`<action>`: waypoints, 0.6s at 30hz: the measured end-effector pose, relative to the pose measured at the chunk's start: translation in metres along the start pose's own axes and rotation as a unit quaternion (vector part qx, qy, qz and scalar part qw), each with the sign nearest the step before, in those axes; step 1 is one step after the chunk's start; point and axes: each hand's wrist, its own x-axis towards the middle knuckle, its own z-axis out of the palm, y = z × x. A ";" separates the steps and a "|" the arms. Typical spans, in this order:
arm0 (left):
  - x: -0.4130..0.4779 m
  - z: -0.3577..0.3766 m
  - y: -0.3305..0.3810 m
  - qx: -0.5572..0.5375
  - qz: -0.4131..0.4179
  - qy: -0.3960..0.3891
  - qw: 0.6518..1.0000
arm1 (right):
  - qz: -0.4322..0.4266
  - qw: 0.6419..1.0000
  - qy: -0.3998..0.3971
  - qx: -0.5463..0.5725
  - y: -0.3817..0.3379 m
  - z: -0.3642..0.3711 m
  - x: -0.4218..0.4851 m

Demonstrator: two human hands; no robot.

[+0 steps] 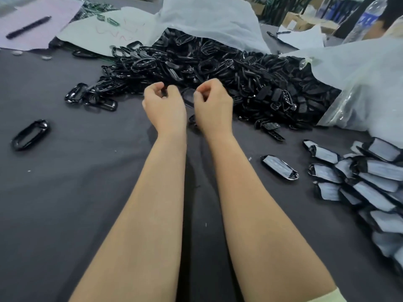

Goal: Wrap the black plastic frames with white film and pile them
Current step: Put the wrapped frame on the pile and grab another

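A big heap of loose black plastic frames (218, 70) spills from an open white bag (209, 20) at the table's far middle. Both my hands reach to its near edge with fingers curled. One black frame (188, 98) sits between them. My left hand (163, 105) pinches its left edge, and my right hand (212, 105) pinches its right edge with thumb against fingers. Several frames wrapped in white film (370, 182) lie piled at the right, and one wrapped frame (279, 167) lies apart, nearer the middle.
The table has a dark cloth (87, 192). A single loose frame (30, 135) lies at the left and a few more (91, 97) beside the heap. A second white bag (359, 83) is at the right. Paper with a black pen (28, 27) lies far left, and a water bottle (366, 18) far right.
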 end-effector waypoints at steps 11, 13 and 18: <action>-0.085 0.067 -0.009 0.091 0.041 -0.263 0.960 | 0.209 0.954 0.149 0.158 0.035 -0.093 -0.010; -0.097 0.080 -0.012 0.091 0.042 -0.275 0.956 | 0.198 0.963 0.176 0.048 0.052 -0.114 -0.010; -0.129 0.111 -0.019 0.070 0.048 -0.323 0.943 | 0.297 0.924 0.142 -0.191 0.094 -0.164 -0.007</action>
